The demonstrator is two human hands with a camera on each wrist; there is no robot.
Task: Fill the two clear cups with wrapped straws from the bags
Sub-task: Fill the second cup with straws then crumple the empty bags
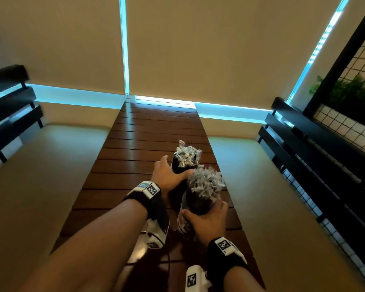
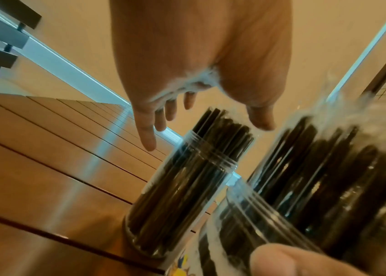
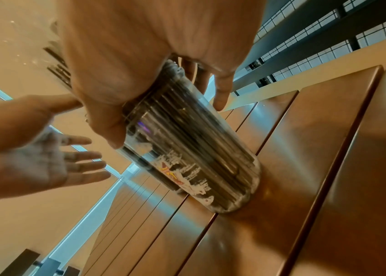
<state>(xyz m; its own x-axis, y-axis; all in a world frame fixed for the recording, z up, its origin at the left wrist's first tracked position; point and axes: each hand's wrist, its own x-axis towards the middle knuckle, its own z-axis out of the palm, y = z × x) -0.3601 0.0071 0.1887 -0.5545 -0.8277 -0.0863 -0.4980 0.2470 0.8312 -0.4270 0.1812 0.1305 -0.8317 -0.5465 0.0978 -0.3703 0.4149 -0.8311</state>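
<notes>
Two clear cups on the slatted wooden desk (image 1: 135,131), both packed w/ dark wrapped straws, crinkly wrapper ends sticking out the tops. Your right hand (image 1: 209,220) grips the near cup (image 1: 195,203): thumb on its left side, fingers curled round the right, up near the rim. From the right wrist view that near cup (image 3: 187,149) is tilted, base edge touching the desk (image 3: 329,168), printed label w/ white and yellow marks on its side; your right hand (image 3: 125,61) wraps its upper half. Near cup's straws (image 1: 204,184) fan out just above your knuckles. Your left hand (image 1: 169,175) is spread, fingers straight, gripping nothing; in the head view it overlaps the left side of the far cup (image 1: 182,168), thumb lying across the cup's front. Left wrist view shows that left hand (image 2: 199,56) above and a bit apart from the far cup (image 2: 182,196), fingertips (image 2: 147,138) past its rim, so contact: can't tell. Far cup stands on the desk (image 2: 45,168), straws (image 2: 222,130) poking above the threaded rim. Far cup's wrapper tops (image 1: 187,153) sit beyond your left thumb. The two cups are just beside each other, near cup closer to you and to the right. Beige benches flank the desk; dark slatted backrest (image 1: 325,144) at right.
</notes>
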